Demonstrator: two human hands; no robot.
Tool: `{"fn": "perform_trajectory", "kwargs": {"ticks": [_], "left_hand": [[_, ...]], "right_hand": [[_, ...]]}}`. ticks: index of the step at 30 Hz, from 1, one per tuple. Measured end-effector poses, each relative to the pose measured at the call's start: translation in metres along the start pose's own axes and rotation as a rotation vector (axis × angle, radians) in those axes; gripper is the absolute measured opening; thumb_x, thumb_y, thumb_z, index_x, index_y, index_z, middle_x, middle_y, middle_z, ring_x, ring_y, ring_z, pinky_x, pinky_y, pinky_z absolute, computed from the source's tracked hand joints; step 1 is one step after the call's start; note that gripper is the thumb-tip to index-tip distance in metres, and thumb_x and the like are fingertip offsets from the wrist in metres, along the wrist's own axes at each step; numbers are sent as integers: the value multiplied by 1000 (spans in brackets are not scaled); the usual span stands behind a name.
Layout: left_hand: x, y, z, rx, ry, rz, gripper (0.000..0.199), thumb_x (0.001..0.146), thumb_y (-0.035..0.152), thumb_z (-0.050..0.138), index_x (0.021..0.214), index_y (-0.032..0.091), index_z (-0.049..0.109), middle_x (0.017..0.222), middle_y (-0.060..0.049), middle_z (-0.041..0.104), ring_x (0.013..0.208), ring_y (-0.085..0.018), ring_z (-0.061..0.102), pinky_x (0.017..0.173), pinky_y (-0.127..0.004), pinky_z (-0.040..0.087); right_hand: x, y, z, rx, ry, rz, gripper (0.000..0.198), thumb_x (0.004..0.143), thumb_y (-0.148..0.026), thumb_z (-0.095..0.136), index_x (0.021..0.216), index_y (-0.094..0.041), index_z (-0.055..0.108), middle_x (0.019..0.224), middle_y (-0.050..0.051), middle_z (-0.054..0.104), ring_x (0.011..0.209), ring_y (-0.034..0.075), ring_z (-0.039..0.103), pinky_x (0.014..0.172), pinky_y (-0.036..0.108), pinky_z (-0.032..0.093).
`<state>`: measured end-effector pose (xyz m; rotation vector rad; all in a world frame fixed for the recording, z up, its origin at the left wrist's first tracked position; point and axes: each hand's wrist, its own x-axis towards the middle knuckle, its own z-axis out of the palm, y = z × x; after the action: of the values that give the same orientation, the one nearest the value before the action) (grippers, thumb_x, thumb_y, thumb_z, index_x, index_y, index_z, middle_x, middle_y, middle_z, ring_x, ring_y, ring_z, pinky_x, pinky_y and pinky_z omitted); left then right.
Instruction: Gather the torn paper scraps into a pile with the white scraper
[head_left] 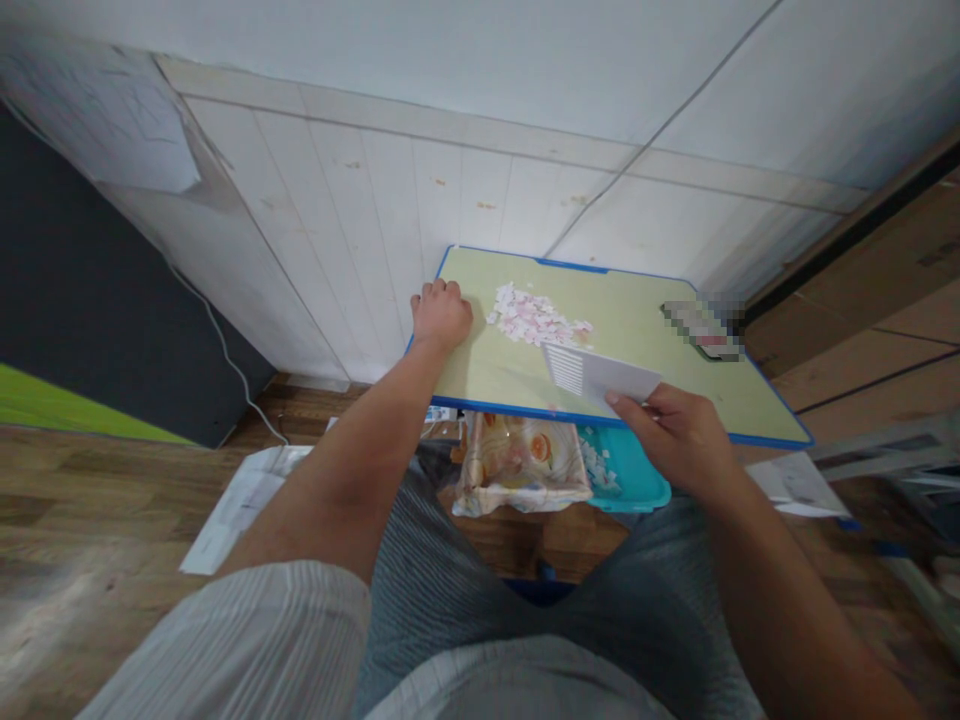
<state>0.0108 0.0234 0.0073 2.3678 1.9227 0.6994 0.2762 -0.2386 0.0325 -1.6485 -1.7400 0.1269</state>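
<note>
My right hand [679, 425] pinches a flat white card [611, 378] by its near right end, thumb on top. The card's far left end has a row of parallel slits or stripes, and it is held tilted over the front part of a small yellow-green table [480, 370] with a blue rim. Just beyond the card lies a loose pile of small white and pinkish pieces [525, 315]. At the table's left edge, my left hand [442, 315] is closed with its fingers curled over the rim; its fingertips are hidden.
A phone-like object [701, 330], blurred out, lies on the table's right side. Below the front edge are a fruit-patterned lined container [525, 490] and a turquoise tray [645, 485] with small white pieces. A white wall [360, 220] stands behind; cardboard boxes [877, 290] are at right.
</note>
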Motion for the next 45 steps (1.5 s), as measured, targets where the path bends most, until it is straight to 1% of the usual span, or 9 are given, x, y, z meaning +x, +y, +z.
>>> {"fn": "perform_trajectory", "kwargs": {"ticks": [8, 13, 19, 24, 28, 31, 39, 42, 45], "left_hand": [[-1, 1, -2, -9, -15, -8, 44, 107, 22, 43, 137, 14, 73, 148, -26, 69, 145, -42, 58, 121, -62, 47], [-1, 1, -3, 21, -13, -10, 43, 108, 23, 43, 137, 15, 73, 149, -24, 70, 144, -40, 59, 119, -57, 49], [-1, 1, -3, 13, -10, -18, 39, 108, 22, 46, 135, 16, 74, 147, -24, 71, 143, -40, 61, 119, -57, 49], [0, -1, -1, 6, 6, -15, 39, 107, 21, 46, 134, 16, 74, 146, -23, 71, 142, -40, 61, 118, -58, 50], [-1, 0, -3, 26, 8, 0, 41, 107, 22, 44, 134, 14, 75, 144, -25, 72, 140, -41, 62, 116, -59, 51], [-1, 0, -4, 30, -1, 0, 42, 107, 22, 43, 133, 14, 74, 144, -25, 72, 140, -41, 61, 115, -59, 51], [1, -2, 0, 43, 5, 7, 44, 106, 22, 42, 134, 12, 75, 144, -26, 72, 139, -42, 62, 115, -60, 51], [1, -3, 1, 57, 7, 15, 46, 107, 23, 41, 135, 10, 75, 142, -28, 71, 138, -43, 62, 113, -60, 52], [1, -5, 1, 70, 7, 21, 46, 107, 23, 41, 134, 9, 75, 141, -27, 71, 137, -43, 63, 112, -60, 52]], "right_hand": [[-26, -17, -17, 117, -113, -65, 26, 110, -45, 69, 106, -31, 90, 104, 4, 89, 95, 32, 85, 83, 41, 67], [-17, -11, -7, 112, -39, -99, 28, 111, -45, 69, 104, -27, 89, 107, 7, 89, 99, 32, 85, 86, 40, 67], [-17, -16, -5, 163, -142, -137, 28, 114, -40, 67, 124, -26, 89, 122, 8, 89, 107, 29, 85, 100, 41, 66], [-11, -21, -13, 155, -166, -157, 28, 114, -38, 67, 122, -26, 90, 122, 9, 89, 104, 28, 85, 97, 40, 67], [-1, -13, 0, 161, -119, -183, 26, 112, -34, 68, 122, -24, 90, 122, 9, 89, 112, 29, 85, 103, 41, 66], [0, -9, 6, 199, -164, -207, 27, 112, -32, 67, 127, -24, 89, 127, 8, 89, 118, 27, 84, 109, 40, 64], [-9, -22, -17, 345, -291, -127, 25, 110, -37, 72, 120, -25, 91, 125, 8, 89, 112, 27, 85, 101, 38, 67], [-10, -20, -23, 386, -209, 17, 28, 106, -47, 76, 106, -24, 92, 111, 8, 90, 98, 29, 85, 91, 41, 69], [-7, -7, -30, 451, 105, 202, 28, 93, -50, 87, 88, -23, 87, 92, 6, 87, 87, 30, 83, 82, 42, 70]]}}
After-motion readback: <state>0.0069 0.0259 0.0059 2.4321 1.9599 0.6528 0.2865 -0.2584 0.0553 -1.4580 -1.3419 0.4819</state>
